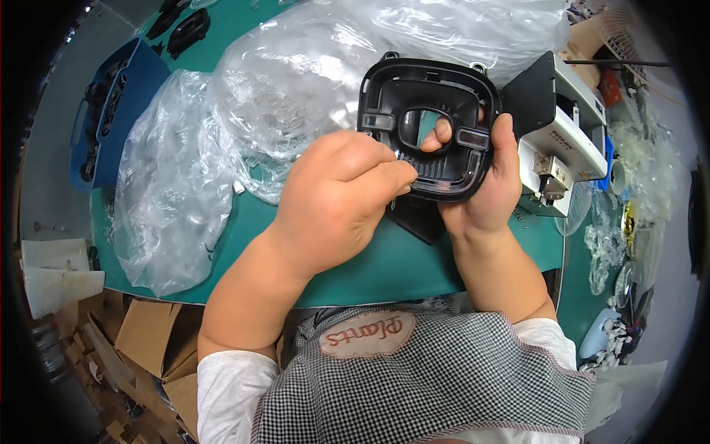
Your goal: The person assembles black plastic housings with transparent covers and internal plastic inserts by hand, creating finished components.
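Note:
A black plastic housing (392, 92), a rounded square with an oval opening in the middle and a small clear piece at either side, is tilted up over the green table. My right hand (492, 177) grips it from the right, its thumb along the edge and fingers behind, one fingertip showing through the opening. At the lower left of the housing, my left hand (333, 192) is closed in a pinch against the rim. Whatever lies between those fingertips is too small to make out. Below the housing, a dark flat piece (421, 222) shows in part.
Large clear plastic bags (288, 66) of clear parts cover the back and left of the green table (399, 274). A blue bin (129, 111) of black parts stands at left, black parts (188, 33) beyond it. A white machine (566, 137) with a black flap stands close at right.

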{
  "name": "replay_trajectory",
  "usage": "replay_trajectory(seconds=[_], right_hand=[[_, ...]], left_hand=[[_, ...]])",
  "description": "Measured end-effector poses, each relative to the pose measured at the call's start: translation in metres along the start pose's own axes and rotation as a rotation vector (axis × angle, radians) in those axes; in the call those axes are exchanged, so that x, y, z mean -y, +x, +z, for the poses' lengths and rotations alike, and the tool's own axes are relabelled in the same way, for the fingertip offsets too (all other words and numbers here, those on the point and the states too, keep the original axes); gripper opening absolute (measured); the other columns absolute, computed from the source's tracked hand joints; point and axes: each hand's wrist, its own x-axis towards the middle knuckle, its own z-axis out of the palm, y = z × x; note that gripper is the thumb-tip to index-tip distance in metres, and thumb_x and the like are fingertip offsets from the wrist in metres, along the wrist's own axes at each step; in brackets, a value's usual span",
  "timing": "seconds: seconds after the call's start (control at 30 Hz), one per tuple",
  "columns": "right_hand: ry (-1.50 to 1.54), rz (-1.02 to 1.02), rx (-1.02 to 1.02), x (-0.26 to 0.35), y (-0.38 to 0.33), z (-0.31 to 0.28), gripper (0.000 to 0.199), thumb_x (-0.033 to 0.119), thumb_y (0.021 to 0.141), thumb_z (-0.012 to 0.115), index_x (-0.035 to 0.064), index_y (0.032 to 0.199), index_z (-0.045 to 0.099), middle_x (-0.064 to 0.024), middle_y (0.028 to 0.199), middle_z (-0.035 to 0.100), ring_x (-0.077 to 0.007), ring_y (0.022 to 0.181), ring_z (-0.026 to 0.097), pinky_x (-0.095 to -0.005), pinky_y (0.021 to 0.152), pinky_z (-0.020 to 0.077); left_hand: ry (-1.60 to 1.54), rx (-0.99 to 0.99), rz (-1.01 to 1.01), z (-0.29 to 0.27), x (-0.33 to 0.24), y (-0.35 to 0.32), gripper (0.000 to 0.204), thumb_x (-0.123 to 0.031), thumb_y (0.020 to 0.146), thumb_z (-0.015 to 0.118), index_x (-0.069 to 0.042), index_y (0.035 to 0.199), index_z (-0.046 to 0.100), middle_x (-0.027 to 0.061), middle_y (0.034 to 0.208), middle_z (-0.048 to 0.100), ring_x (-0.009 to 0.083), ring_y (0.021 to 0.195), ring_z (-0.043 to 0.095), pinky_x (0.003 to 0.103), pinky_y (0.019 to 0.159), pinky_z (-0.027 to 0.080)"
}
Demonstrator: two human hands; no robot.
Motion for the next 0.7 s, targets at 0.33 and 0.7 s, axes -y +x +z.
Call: replay_trajectory(seconds=[0.33,0.7], right_hand=[[-0.066,-0.013,-0.006,0.003,-0.001,0.002,0.037,0.039,0.106,0.032,0.0071,0.111,0.050,-0.0162,0.090,0.066,-0.0241,0.076,0.068,-0.0243,0.048,0.0501],[-0.033,-0.079,0.060,-0.001,-0.003,-0.001,0.030,0.034,0.106,0.033,0.0089,0.109,0.048,-0.0175,0.093,0.064,-0.0268,0.082,0.067,-0.0366,0.073,0.0574]], left_hand=[[0.005,0.044,-0.003,-0.004,-0.005,0.002,0.022,-0.002,0.067,0.076,-0.005,0.088,0.069,0.0066,0.084,0.064,0.0260,0.076,0.062,0.036,0.066,0.049],[-0.036,-0.038,0.024,0.005,0.004,-0.001,0.021,-0.003,0.070,0.076,-0.006,0.090,0.070,0.0064,0.084,0.064,0.0258,0.076,0.062,0.036,0.067,0.049]])
